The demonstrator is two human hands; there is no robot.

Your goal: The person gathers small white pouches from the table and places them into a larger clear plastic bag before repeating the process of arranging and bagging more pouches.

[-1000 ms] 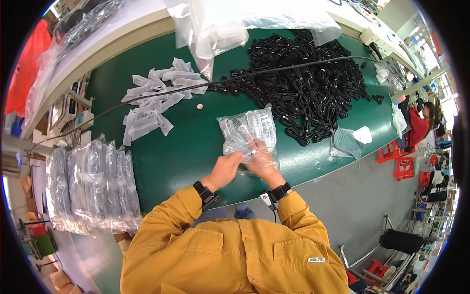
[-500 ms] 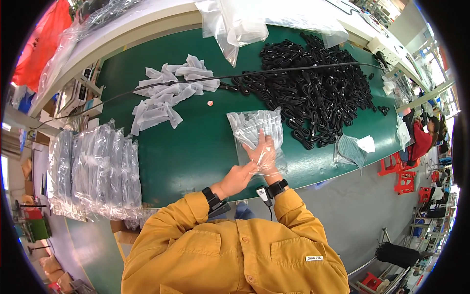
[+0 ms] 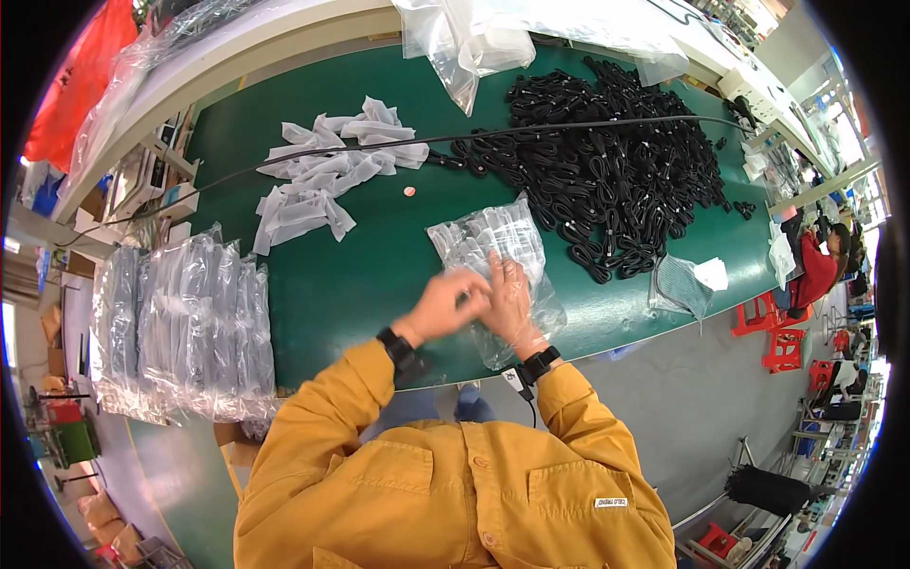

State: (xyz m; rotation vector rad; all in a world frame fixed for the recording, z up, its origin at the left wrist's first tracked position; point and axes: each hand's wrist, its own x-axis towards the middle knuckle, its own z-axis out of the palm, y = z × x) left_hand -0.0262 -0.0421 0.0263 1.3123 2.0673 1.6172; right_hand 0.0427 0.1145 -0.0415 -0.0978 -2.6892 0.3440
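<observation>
A clear plastic bag [image 3: 552, 302] lies near the table's front edge, filled with several whitish sleeved packets [image 3: 493, 234] in its far part. My right hand [image 3: 510, 302] rests on these packets with fingers stretched forward; clear film glints over its back and wrist, so it seems to be inside the bag. Beside it, my left hand [image 3: 444, 303] hovers at the bag's near left side, blurred by motion, its fingers curled with a gap by the thumb. Whether it pinches any film I cannot make out.
A large heap of black coiled cables [image 3: 616, 180] covers the table's far right. Loose frosted sleeves [image 3: 322, 171] lie far left, and filled clear bags [image 3: 185, 327] stand in a row at the left edge. One long black cable [image 3: 379, 147] crosses above the table. A grey mesh pouch [image 3: 684, 284] lies right.
My left hand has come away from the right wrist area and moved slightly left and up. The bag has tilted a little, its near end now spread further down and right.
</observation>
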